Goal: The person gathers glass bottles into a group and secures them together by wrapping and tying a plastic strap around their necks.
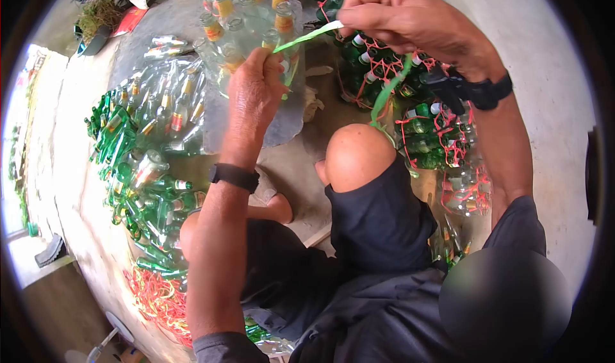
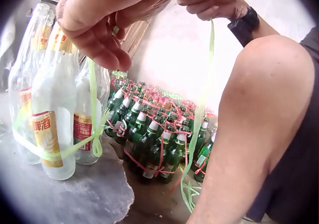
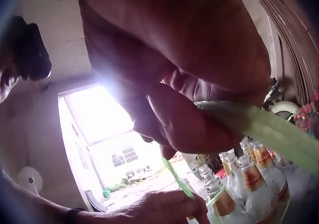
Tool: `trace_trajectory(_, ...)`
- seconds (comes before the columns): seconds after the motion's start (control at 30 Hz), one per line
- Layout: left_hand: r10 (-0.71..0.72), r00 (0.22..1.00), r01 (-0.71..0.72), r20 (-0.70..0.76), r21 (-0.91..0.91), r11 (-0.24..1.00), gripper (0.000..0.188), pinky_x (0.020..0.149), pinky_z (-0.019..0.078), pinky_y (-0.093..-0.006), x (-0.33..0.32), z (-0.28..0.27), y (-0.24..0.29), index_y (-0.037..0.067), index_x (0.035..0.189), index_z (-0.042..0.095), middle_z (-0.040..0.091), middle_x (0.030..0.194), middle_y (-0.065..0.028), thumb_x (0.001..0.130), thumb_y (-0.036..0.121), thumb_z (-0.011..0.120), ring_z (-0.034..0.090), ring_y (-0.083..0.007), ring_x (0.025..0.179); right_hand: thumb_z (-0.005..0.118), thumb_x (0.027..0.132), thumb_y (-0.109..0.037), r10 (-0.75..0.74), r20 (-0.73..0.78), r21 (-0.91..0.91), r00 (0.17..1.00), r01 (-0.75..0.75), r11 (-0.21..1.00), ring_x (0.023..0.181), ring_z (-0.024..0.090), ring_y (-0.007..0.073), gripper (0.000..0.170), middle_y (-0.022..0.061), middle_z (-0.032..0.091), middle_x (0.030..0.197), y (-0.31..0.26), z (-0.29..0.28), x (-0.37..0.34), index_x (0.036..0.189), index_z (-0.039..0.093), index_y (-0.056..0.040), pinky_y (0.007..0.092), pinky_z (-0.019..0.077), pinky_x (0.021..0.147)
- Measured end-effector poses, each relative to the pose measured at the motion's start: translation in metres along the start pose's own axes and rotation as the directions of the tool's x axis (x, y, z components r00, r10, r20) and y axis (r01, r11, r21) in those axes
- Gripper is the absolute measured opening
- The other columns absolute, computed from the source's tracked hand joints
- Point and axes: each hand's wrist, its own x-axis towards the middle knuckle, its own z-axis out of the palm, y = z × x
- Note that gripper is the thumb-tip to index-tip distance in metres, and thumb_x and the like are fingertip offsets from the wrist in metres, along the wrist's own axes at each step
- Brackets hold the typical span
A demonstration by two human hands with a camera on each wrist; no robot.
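Note:
A light green plastic strap (image 1: 307, 37) runs taut between both hands, above a bunch of clear glass bottles (image 1: 234, 26). My left hand (image 1: 253, 94) pinches it close over the bottle necks. Higher and to the right, my right hand (image 1: 400, 17) grips the strap with curled fingers, and its loose tail (image 1: 391, 90) hangs down past the right knee. In the left wrist view, the same strap (image 2: 55, 155) circles the labelled bottles low down, with a knot (image 2: 97, 146) on one side. The bottles stand upright on a grey slab (image 2: 99, 199).
Green bottles (image 2: 149, 149) bundled with red strap stand to the right. Loose green bottles (image 1: 118, 139) and clear bottles (image 1: 173, 107) lie piled on the left. A heap of red and yellow strap (image 1: 157, 299) lies at lower left. My bent knee (image 1: 360, 156) rises between the arms.

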Motion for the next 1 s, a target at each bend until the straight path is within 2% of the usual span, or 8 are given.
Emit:
trace_trajectory(0.07, -0.068, 0.996, 0.073, 0.065, -0.081, 0.994, 0.027, 0.055, 0.0541, -0.0279, 0.002, -0.001, -0.002, 0.0, 0.118, 0.069, 0.072, 0.093, -0.0083, 0.11, 0.02, 0.054, 0.073, -0.0144, 0.065, 0.066, 0.102, -0.026, -0.068, -0.04, -0.047, 0.997, 0.067, 0.997, 0.048, 0.036, -0.0009, 0.022, -0.0102, 0.044, 0.059, -0.003, -0.006, -0.01, 0.093, 0.071, -0.0066, 0.0202, 0.0258, 0.044)
trace_trajectory(0.27, -0.221, 0.97, 0.242, 0.101, -0.358, 0.902, 0.026, 0.055, 0.0547, -0.0274, 0.0, -0.004, 0.013, -0.002, 0.116, 0.064, 0.072, 0.098, -0.0103, 0.11, 0.02, 0.051, 0.073, -0.0165, 0.066, 0.065, 0.105, -0.031, -0.179, 0.071, 0.166, 0.981, 0.166, 0.972, 0.045, 0.032, -0.0009, 0.028, -0.0115, 0.04, 0.057, -0.015, -0.042, -0.021, 0.093, 0.069, -0.0059, 0.0202, 0.0211, 0.042)
trace_trajectory(0.57, -0.347, 0.933, 0.333, 0.097, -0.601, 0.727, 0.033, 0.063, 0.0577, -0.0323, -0.004, -0.007, 0.023, -0.002, 0.114, 0.065, 0.072, 0.103, -0.0126, 0.106, 0.027, 0.053, 0.074, -0.0224, 0.072, 0.061, 0.108, -0.03, -0.32, 0.039, 0.15, 0.947, 0.311, 0.939, 0.046, 0.021, -0.0025, 0.023, -0.0128, 0.031, 0.059, -0.026, -0.084, 0.024, 0.102, 0.061, -0.0079, 0.0197, 0.0157, 0.042)
trace_trajectory(0.63, -0.372, 0.923, 0.347, 0.104, -0.645, 0.681, 0.032, 0.064, 0.0578, -0.032, -0.007, -0.007, 0.03, -0.002, 0.112, 0.066, 0.072, 0.102, -0.0128, 0.105, 0.026, 0.052, 0.074, -0.0223, 0.072, 0.063, 0.106, -0.028, -0.316, 0.002, 0.119, 0.949, 0.313, 0.942, 0.047, 0.034, 0.0013, 0.026, -0.009, 0.04, 0.058, -0.043, -0.077, 0.037, 0.096, 0.065, -0.0044, 0.0221, 0.0268, 0.044)
trace_trajectory(0.67, -0.377, 0.921, 0.344, 0.099, -0.658, 0.669, 0.032, 0.063, 0.0578, -0.0316, -0.009, -0.008, 0.033, -0.002, 0.111, 0.067, 0.072, 0.101, -0.0129, 0.104, 0.024, 0.051, 0.073, -0.022, 0.07, 0.067, 0.104, -0.018, -0.281, -0.11, 0.202, 0.953, 0.299, 0.933, 0.052, 0.043, 0.0047, 0.018, -0.0041, 0.059, 0.069, -0.047, -0.067, 0.04, 0.1, 0.073, -0.0012, 0.0232, 0.0331, 0.048)
trace_trajectory(0.77, -0.387, 0.922, 0.299, 0.027, -0.686, 0.664, 0.031, 0.053, 0.0541, -0.0289, -0.009, -0.003, 0.03, -0.004, 0.107, 0.063, 0.07, 0.089, -0.0112, 0.11, 0.022, 0.046, 0.071, -0.0182, 0.061, 0.067, 0.104, -0.017, -0.391, -0.051, 0.125, 0.919, 0.394, 0.911, 0.052, 0.042, 0.004, 0.018, -0.0036, 0.059, 0.069, -0.041, -0.064, 0.074, 0.101, 0.073, -0.0008, 0.023, 0.033, 0.047)
trace_trajectory(0.93, -0.421, 0.907, 0.299, 0.008, -0.718, 0.629, 0.032, 0.057, 0.0549, -0.03, -0.013, -0.007, 0.03, -0.005, 0.111, 0.063, 0.07, 0.092, -0.0128, 0.107, 0.022, 0.048, 0.07, -0.0189, 0.062, 0.067, 0.105, -0.021, -0.379, -0.125, -0.182, 0.917, 0.354, 0.917, 0.06, 0.049, 0.0035, 0.021, -0.0051, 0.062, 0.074, -0.06, -0.02, 0.112, 0.102, 0.075, -0.0028, 0.0221, 0.0374, 0.053)
trace_trajectory(1.0, -0.423, 0.906, 0.303, 0.011, -0.715, 0.63, 0.034, 0.06, 0.0564, -0.0313, -0.015, -0.008, 0.026, -0.006, 0.115, 0.063, 0.071, 0.096, -0.0147, 0.104, 0.023, 0.051, 0.07, -0.0206, 0.065, 0.068, 0.105, -0.022, -0.44, -0.076, -0.233, 0.895, 0.413, 0.88, 0.061, 0.05, 0.0044, 0.021, -0.0054, 0.062, 0.074, -0.063, -0.01, 0.127, 0.103, 0.076, -0.0025, 0.0233, 0.0395, 0.054)
